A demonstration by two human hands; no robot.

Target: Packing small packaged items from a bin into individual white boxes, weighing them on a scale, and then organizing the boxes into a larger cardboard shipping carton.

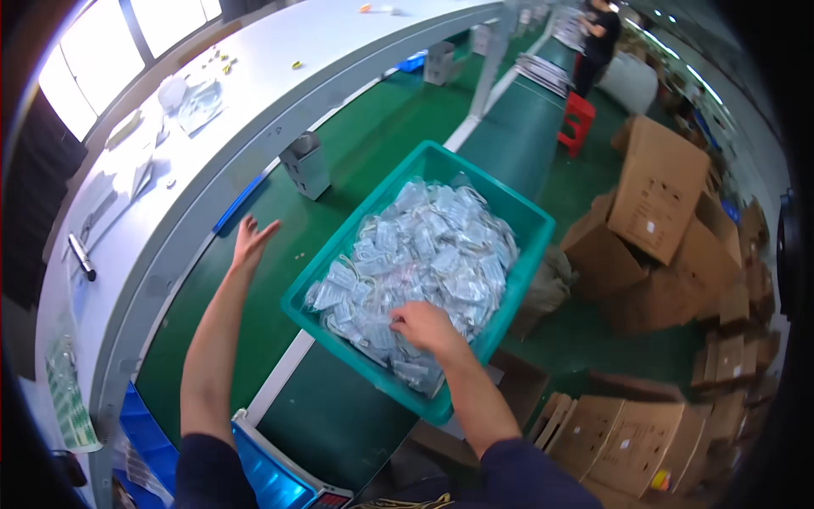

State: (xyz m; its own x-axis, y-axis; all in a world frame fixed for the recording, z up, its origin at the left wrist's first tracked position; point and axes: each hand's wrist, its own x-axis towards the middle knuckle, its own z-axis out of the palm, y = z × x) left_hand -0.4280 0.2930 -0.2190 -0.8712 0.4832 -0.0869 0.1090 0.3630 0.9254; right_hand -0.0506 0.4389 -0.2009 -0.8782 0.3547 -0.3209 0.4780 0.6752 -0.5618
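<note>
A green plastic bin (373, 366) stands tilted across the view, heaped with small clear plastic bags (462, 254) that seem to hold whitish coiled pieces. Over the near part of this heap is my right hand (424, 326), its fingers pinched together at one of the bags; the bag is largely hidden by the fingers and its neighbours. My left hand (251, 243) is raised to the left of the bin, over the green surface, with thumb and fingers apart and nothing in it.
A white shelf (254, 76) with small yellow pieces runs along the left. Below it stands a grey box (305, 166). A blue-topped scale (271, 467) is near me. Cardboard boxes (660, 191) pile up on the right, with a red stool (577, 123) and a person (600, 42) farther off.
</note>
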